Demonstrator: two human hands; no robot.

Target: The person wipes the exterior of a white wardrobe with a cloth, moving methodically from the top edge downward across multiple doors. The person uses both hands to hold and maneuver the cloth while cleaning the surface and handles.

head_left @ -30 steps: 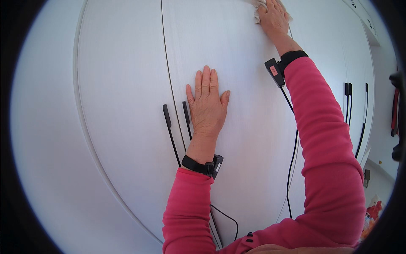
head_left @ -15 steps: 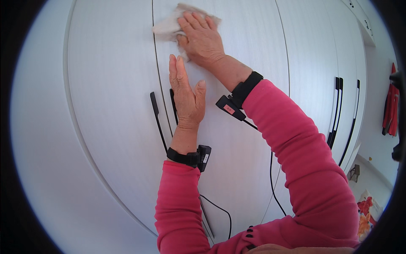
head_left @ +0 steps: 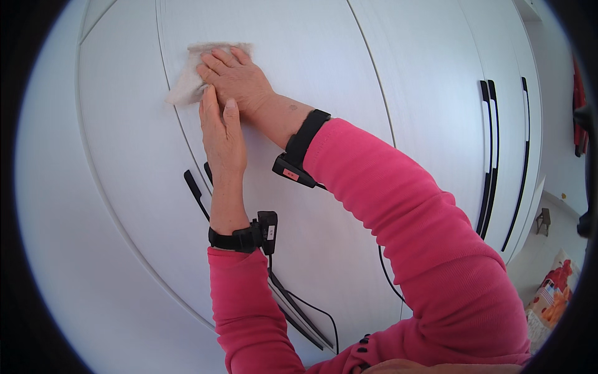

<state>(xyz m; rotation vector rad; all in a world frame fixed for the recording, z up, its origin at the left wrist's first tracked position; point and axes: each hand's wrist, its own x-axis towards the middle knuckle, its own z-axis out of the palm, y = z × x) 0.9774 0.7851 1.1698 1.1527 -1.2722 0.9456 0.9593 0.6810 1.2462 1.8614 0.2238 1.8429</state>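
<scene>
A pale beige cloth (head_left: 185, 87) lies against a white wardrobe door (head_left: 311, 56), its left corner crossing the seam to the neighbouring door. My right hand (head_left: 240, 84) holds it pressed to the door, fingers spread over it and pointing up and left. Just below, my left hand (head_left: 223, 140) is open and upright with its fingers stretched. Its fingertips reach the cloth's lower edge beside the right hand; whether they press on it I cannot tell. A black door handle (head_left: 196, 190) stands left of my left wrist, and a second one is partly hidden behind that hand.
More long black handles (head_left: 489, 156) run down the doors at the right. Black cables (head_left: 324, 318) hang from the black devices strapped to my wrists. At the far right are a small stool (head_left: 544, 221), a floral-patterned fabric (head_left: 553, 293) and a red garment (head_left: 579, 106).
My right hand has slid the cloth lower and left, across the door seam. My left hand has come up close against the right. The whole view has shifted too.
</scene>
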